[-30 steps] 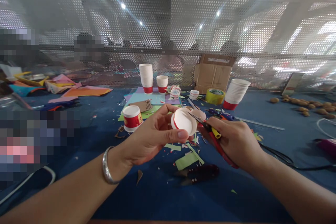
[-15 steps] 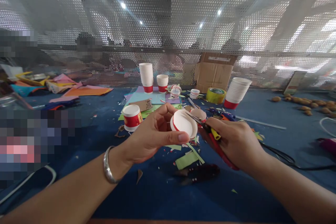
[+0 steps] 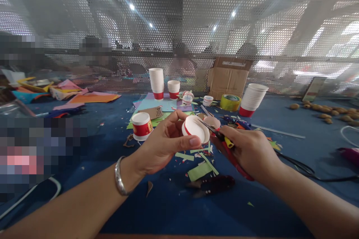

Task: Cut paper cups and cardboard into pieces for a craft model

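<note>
Between the thumb and fingers of my left hand (image 3: 171,140) is a cut-down paper cup (image 3: 196,129), white inside with a red band, tilted so its inside faces me. My right hand (image 3: 249,149) is closed around scissors (image 3: 231,157) with red handles and a yellow part near the pivot. Their dark blades reach to the cup's right rim; whether they bite into the paper I cannot tell. A red-and-white paper cup (image 3: 141,126) stands upside down left of my left hand. Behind the scissors sits a pale round piece (image 3: 212,122), partly hidden.
Black thread snips (image 3: 213,185) and green paper scraps (image 3: 199,171) lie in front. Behind are stacked cups (image 3: 156,84), a tilted cup stack (image 3: 253,99), yellow-green tape (image 3: 230,102) and a cardboard box (image 3: 228,78). A glue gun (image 3: 237,121) and cable (image 3: 303,170) lie to the right.
The cup has turned and tilted slightly in my left hand. My right hand and the scissors have shifted very slightly left, with the blades still at the cup's rim.
</note>
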